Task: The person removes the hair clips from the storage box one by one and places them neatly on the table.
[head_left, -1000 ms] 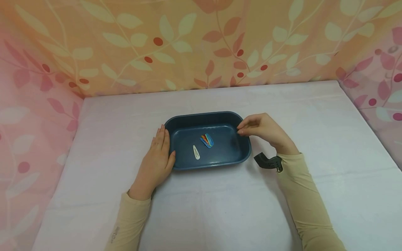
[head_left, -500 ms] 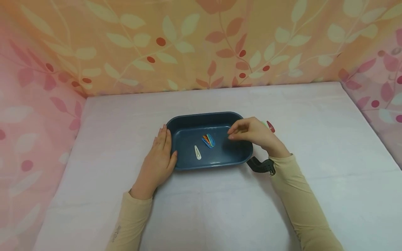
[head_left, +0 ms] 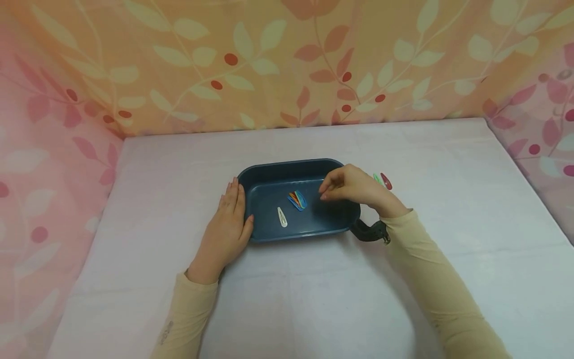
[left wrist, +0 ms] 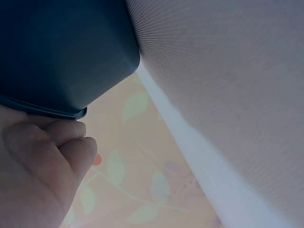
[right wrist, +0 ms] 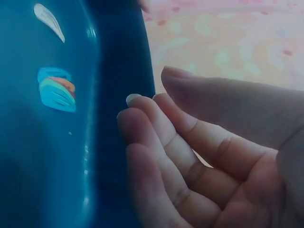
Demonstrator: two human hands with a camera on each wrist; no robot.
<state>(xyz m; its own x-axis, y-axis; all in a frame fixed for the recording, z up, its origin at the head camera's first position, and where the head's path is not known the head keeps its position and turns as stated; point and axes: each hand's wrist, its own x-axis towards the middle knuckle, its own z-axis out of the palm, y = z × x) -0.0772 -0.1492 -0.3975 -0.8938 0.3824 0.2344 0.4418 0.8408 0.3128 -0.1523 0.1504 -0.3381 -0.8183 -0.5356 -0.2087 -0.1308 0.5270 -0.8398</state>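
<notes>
On the table stands a dark blue tray (head_left: 309,231) with rounded corners. A white snap hair clip (head_left: 282,217) lies alone in it, near a small pile of blue, orange and light-coloured hair clips (head_left: 297,200). My left hand (head_left: 226,229) rests along the tray's left rim with straight fingers. Over the tray's right side hovers my right hand (head_left: 350,187), its fingers loosely bent. The right wrist view shows the thumb (right wrist: 213,102) apart from the fingertips and nothing between them. Beyond this hand lie a red hair clip (head_left: 386,181) and a partly hidden green hair clip (head_left: 377,177).
A white cloth (head_left: 448,174) covers the table. A patterned orange curtain (head_left: 269,99) hangs behind the table, and pink ones stand at the sides. A black wrist camera mount (head_left: 369,231) sticks out from my right sleeve, close to the tray's front right corner.
My right hand has moved left from the tray's right rim to above its inside. The red and green clips beyond it have come into view. My left hand stays at the rim.
</notes>
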